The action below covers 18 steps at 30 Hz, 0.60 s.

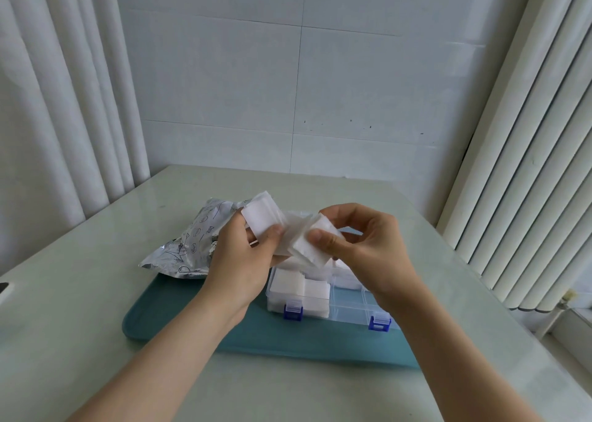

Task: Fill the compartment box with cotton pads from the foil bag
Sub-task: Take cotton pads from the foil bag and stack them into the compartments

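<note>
My left hand [243, 255] grips a stack of white square cotton pads [261, 218] above the box. My right hand [358, 245] pinches a few pads [307, 245] fanned off that stack, thumb on top. Below them the clear compartment box [352, 312] with blue latches stands open on a teal tray [256, 335]. Its left compartments hold white pads [298, 288]; the front right compartments look bare. The crumpled silver foil bag [189, 245] lies to the left, partly on the tray's far corner, behind my left hand.
The tray sits on a pale glossy table [80, 293] against a tiled wall. White curtains hang at left; a ribbed white radiator stands at right beyond the table edge. A small dark-and-white object [4, 290] shows at the left edge.
</note>
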Tool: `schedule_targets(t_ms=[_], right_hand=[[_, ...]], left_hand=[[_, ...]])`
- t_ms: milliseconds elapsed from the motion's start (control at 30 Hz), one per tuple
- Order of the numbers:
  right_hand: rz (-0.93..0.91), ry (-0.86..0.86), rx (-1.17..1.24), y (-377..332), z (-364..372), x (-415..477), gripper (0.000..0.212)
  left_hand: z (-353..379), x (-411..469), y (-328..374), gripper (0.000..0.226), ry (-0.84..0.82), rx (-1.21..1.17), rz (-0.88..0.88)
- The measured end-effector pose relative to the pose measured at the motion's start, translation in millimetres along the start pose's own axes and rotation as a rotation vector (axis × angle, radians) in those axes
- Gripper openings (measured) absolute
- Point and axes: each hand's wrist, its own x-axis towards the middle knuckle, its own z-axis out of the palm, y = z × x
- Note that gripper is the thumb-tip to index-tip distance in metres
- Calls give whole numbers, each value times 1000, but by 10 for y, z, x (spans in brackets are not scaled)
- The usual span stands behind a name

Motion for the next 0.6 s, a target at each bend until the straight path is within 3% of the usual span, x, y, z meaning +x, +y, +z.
schedule_targets(t_ms=[233,433,600], right_hand=[[55,116,-68,62,97,-31,42],[-15,107,-58,111,64,10,18],[107,117,285,122,-38,65,25]], left_hand=[[50,-40,31,20,-14,-25,-16],[47,-43,31,19,-3,-15,-7],[-6,8,3,19,42,-67,7]])
